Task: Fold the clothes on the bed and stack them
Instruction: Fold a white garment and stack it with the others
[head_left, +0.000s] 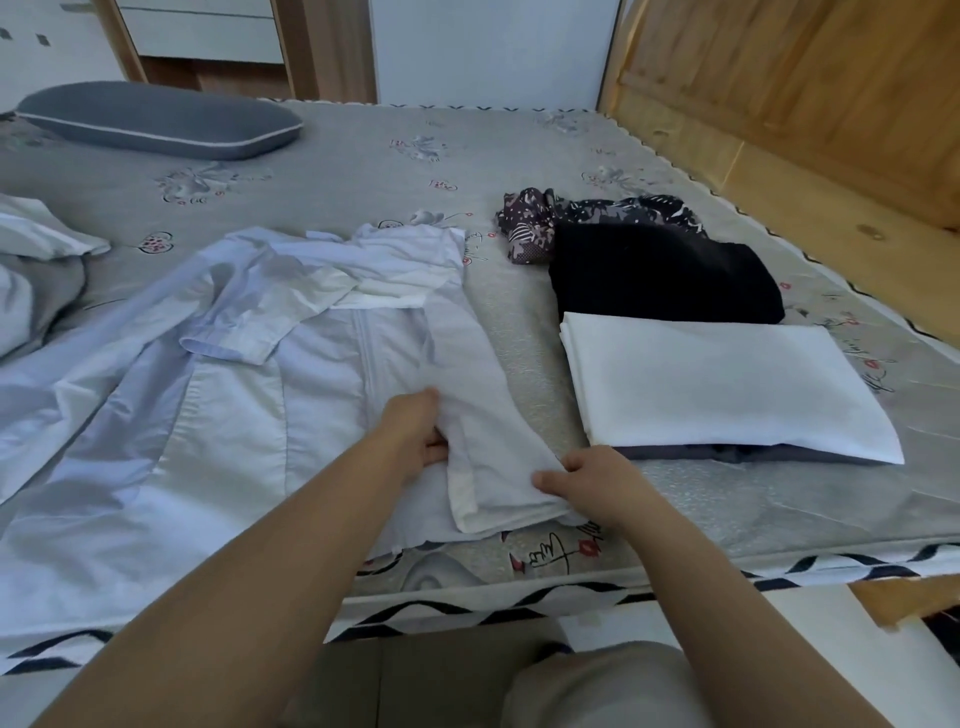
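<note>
- While both hands sit on the light blue shirt (249, 374), treat this as the side-panel fold: right edge brought in over the body.
- Left hand (415, 436): fingers curled, grasping the folded strip of cloth at its inner edge, thumb side tucked under the fabric.
- Right hand (592, 480): thumb and fingers pinching the hem corner of that same strip, near the bed (363, 156) edge.
- Judgement: keep the two grips level and pull the strip taut along its length before laying it, so the crease runs straight from collar to hem.
- Shirt lies spread on the left half of the bed, collar away from the person, one sleeve (234, 343) already crossed over the chest; left side still loose and rumpled, needs the mirror fold next.
- Risk: hem hangs close to the mattress edge; slide the shirt inward before the final fold.
- Stack target, probably: white folded piece (727, 384) on a dark one, right of the shirt; black garment (660, 275) and patterned cloth (524, 228) behind it.
</note>
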